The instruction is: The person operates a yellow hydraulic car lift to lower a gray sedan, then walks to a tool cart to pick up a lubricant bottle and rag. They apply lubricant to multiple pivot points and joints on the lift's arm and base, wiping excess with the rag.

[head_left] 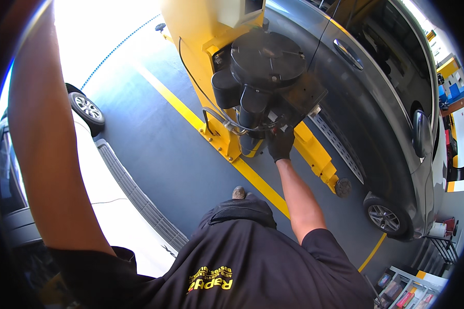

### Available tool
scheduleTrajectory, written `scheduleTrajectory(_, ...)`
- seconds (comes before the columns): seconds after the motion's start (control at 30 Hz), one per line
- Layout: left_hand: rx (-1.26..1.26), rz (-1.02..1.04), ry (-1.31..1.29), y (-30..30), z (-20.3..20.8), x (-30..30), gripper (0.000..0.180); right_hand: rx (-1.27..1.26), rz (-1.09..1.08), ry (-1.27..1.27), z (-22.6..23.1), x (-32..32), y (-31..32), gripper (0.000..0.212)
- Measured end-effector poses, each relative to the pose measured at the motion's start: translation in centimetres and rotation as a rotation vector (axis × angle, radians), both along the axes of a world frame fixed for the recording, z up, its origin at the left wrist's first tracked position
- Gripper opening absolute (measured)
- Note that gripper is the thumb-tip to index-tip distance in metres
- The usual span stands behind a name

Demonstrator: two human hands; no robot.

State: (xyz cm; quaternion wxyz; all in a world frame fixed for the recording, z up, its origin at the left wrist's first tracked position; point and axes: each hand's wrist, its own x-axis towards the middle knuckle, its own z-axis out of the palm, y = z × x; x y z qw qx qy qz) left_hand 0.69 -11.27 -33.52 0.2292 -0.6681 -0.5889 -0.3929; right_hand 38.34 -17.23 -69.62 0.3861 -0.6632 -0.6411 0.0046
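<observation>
Our right hand (pixel 281 144) touches the black unit (pixel 267 62) at its lower edge, grip unclear; left hand unseen; yellow lettering (pixel 214 281) marks our shirt (pixel 273 257).

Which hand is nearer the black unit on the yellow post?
Right. The right hand is at the lower end of the black unit; the left arm extends off the upper left, its hand out of view.

The floor (pixel 139 149) is smooth and blue-grey. Yellow lines (pixel 263 187) run across it. A big yellow post (pixel 188 31) stands on it, held down by bolts (pixel 220 149). A person's shoe (pixel 238 193) rests there too.
</observation>
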Motion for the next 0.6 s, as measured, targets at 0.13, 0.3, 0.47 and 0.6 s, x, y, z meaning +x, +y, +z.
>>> scheduleTrajectory(0.13, -0.016, 0.007, -0.001, 0.8, 0.4, -0.5, 0.042, 0.015, 0.001, -0.051, -0.2, 0.7, -0.2, 0.056)
scheduleTrajectory(0.3, -0.009, 0.015, 0.010, 1.1, 1.4, -0.9, 0.042, 0.054, -0.092, -0.235, -2.3, 1.2, 0.0, 0.053)
scheduleTrajectory(0.47, -0.008, 0.031, 0.023, 0.7, 1.8, -1.7, 0.042, 0.162, -0.063, -0.326, -2.4, 1.2, 0.2, 0.051)
scheduleTrajectory(0.6, 0.022, 0.042, 0.048, 0.4, 3.0, -2.3, 0.041, -0.054, -0.016, -0.119, -3.1, 1.9, 0.8, 0.062)
